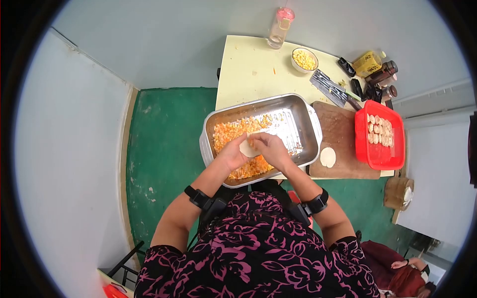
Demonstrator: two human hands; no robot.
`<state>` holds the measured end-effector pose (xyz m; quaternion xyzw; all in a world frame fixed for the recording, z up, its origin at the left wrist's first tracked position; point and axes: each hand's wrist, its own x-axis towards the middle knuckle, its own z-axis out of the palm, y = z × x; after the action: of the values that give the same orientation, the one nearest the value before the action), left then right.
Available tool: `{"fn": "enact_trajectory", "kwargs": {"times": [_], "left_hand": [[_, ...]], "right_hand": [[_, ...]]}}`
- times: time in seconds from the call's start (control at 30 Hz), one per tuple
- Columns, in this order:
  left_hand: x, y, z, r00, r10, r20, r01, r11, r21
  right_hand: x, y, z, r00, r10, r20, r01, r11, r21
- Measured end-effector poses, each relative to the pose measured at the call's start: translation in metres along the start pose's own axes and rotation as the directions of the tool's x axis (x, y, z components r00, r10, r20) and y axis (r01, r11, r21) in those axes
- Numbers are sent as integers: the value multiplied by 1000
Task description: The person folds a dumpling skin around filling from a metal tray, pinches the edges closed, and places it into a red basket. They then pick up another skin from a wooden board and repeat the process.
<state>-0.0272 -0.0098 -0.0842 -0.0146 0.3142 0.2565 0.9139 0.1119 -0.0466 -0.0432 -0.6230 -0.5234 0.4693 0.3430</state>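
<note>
Over the large metal pan (310,130), my left hand (232,154) is closed around a round white dumpling wrapper (247,149). My right hand (272,147) reaches in from the other side, its fingers curled together at the wrapper. A little orange filling shows by its fingertips. Whether those fingers pinch the filling or the wrapper's edge cannot be made out. Below both hands, chopped orange and pale filling (231,133) covers the left and middle of the pan. To the right, more round wrappers (328,157) lie on a wooden cutting board (338,124).
A red plastic basket (361,139) with rows of shaped dumplings (380,131) overlaps the board's right side. Behind stand a bowl of yellow bits (304,60), a cleaver (328,88), a bottle (280,28) and several jars (382,72). Another person (392,268) is at lower right.
</note>
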Motion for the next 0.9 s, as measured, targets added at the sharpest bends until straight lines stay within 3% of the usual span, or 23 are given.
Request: {"fn": "enact_trajectory", "kwargs": {"times": [0.13,0.23,0.53,0.83,0.9], "left_hand": [[4,-3,-7,999,-4,40,3,999,44],[2,-2,-3,1000,-14,-26,15,999,48],[2,1,-9,998,4,61,-3,1000,-12],[-2,3,-8,998,11,66,-9,999,-38],[-5,4,-6,998,21,60,-20,1000,-13]], "right_hand": [[-3,-8,-3,1000,11,-3,-11,996,-92],[-3,-13,-6,999,48,5,-47,994,-100],[-3,-7,-4,999,-47,-4,46,989,-140],[4,6,-14,995,83,-58,-68,972,225],[0,-4,-16,994,72,-80,-53,974,221]]}}
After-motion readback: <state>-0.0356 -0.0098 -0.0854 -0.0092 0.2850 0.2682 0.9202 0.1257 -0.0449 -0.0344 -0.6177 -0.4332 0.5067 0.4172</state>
